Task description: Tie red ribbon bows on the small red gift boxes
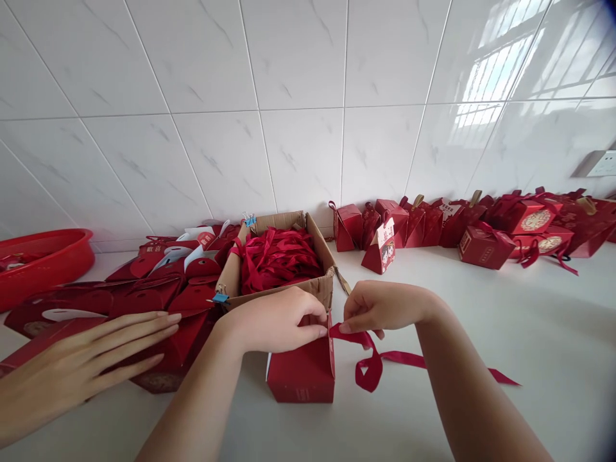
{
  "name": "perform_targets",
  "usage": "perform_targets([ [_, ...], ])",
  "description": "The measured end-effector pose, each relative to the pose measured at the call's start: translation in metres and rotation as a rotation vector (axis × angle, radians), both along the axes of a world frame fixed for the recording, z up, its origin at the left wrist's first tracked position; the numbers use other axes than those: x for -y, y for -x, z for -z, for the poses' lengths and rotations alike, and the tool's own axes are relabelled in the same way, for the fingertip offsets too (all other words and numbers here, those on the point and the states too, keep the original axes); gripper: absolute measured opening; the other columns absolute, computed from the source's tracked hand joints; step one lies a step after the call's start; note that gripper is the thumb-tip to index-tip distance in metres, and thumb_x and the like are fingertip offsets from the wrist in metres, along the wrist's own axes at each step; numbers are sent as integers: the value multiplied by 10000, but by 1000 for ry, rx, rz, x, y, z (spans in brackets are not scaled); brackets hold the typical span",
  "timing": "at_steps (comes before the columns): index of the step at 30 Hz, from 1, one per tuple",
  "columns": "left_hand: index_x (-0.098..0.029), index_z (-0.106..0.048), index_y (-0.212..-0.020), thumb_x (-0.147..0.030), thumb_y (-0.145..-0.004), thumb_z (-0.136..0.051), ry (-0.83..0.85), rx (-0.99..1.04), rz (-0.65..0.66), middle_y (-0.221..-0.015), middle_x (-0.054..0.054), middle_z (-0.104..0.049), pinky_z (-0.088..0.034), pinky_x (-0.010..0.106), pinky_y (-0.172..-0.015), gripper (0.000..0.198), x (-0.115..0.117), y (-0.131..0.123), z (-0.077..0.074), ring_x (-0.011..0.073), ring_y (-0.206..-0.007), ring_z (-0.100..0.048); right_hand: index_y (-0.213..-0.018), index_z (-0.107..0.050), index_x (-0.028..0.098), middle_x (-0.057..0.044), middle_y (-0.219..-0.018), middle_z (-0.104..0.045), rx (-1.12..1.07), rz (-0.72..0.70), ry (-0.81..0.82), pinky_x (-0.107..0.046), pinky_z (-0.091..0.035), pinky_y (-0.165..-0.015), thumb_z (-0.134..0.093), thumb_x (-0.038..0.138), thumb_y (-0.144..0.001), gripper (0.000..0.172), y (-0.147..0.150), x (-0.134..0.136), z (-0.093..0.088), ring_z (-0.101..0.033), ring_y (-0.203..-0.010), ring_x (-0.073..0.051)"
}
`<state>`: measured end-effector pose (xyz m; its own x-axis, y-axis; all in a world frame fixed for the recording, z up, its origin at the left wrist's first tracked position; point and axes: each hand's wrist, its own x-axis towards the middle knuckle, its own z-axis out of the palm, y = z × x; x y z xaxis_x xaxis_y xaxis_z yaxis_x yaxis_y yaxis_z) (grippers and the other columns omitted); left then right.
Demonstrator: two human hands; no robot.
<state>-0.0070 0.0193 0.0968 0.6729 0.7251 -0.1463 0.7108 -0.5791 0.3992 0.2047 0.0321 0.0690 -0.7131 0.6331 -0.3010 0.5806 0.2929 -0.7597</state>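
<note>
"What are those hands up to?"

"The left hand (pixel 283 317) pinches the top of a red gift box (pixel 302 378), low in the centre of the frame. The right hand (pixel 385 308), near it, pinches a crimson ribbon (pixel 368 377); its tail trails across the worktop (pixel 399 430) toward the lower right."

"And the hand at lower left?"

"A co-worker's hand (pixel 96 359), fingers stretched out above some red boxes (pixel 158 298). Touching them or not, I can't tell."

"That cardboard carton (pixel 269 296), mid-frame?"

"Heaped with ribbons (pixel 283 256), blue binder clips (pixel 220 298) on its left side. Finished-looking boxes (pixel 486 247) line the tiled wall (pixel 298 58), right."
</note>
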Motion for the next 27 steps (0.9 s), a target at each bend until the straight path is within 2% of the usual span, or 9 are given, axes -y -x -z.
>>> perform_targets([
  [3,-235,-690,-823,-343,-887,-439,46,8,66,-776,11,-696,-389,252,-590,281,-3,1,2,166,-657,-585,-635,-617,143,0,-590,-623,-24,0,-7,-197,-406,-501,-508,280,-836,267,5,1,-1,-500,-504,-78],
  [10,-194,-656,-761,-326,-837,-460,102,-31,70,-733,17,-671,-363,251,-552,248,-14,0,10,162,-646,-568,-625,-583,159,10,-594,-592,10,16,-54,-200,-410,-497,-485,246,-822,236,16,2,1,-503,-516,-83],
  [14,-190,-592,-684,-272,-791,-485,97,-39,51,-661,-2,-601,-315,246,-498,172,-17,1,11,134,-560,-491,-632,-543,174,18,-596,-547,-1,54,-120,-217,-383,-490,-475,258,-833,229,18,5,5,-508,-528,-95],
  [16,-187,-552,-668,-247,-786,-482,110,-4,40,-638,-14,-549,-292,245,-481,150,-16,2,9,119,-532,-441,-700,-582,187,13,-628,-556,5,110,-183,-232,-378,-496,-472,275,-848,205,17,9,5,-520,-541,-108],
  [19,-188,-516,-692,-211,-815,-457,122,159,59,-632,-35,-477,-287,237,-498,138,-13,3,4,102,-537,-381,-865,-635,222,-13,-758,-616,-24,253,-303,-259,-394,-536,-462,345,-883,213,13,16,3,-537,-610,-136],
  [22,-190,-519,-755,-229,-877,-422,109,404,30,-629,-45,-429,-282,230,-505,161,-6,6,-4,96,-550,-347,-950,-637,237,-29,-875,-615,-174,292,-359,-276,-428,-630,-452,449,-905,285,13,19,-2,-542,-741,-160],
  [24,-188,-531,-783,-249,-904,-411,91,557,-3,-628,-44,-430,-290,224,-500,181,-1,8,-9,95,-551,-352,-932,-633,222,-25,-847,-585,-293,260,-343,-272,-429,-660,-429,503,-913,348,15,19,-4,-521,-757,-155],
  [27,-175,-560,-792,-231,-910,-411,67,744,12,-668,-21,-505,-373,225,-553,198,7,12,-14,108,-604,-457,-816,-601,189,-3,-706,-503,-443,224,-309,-254,-396,-599,-346,544,-935,453,23,18,-5,-457,-655,-127],
])
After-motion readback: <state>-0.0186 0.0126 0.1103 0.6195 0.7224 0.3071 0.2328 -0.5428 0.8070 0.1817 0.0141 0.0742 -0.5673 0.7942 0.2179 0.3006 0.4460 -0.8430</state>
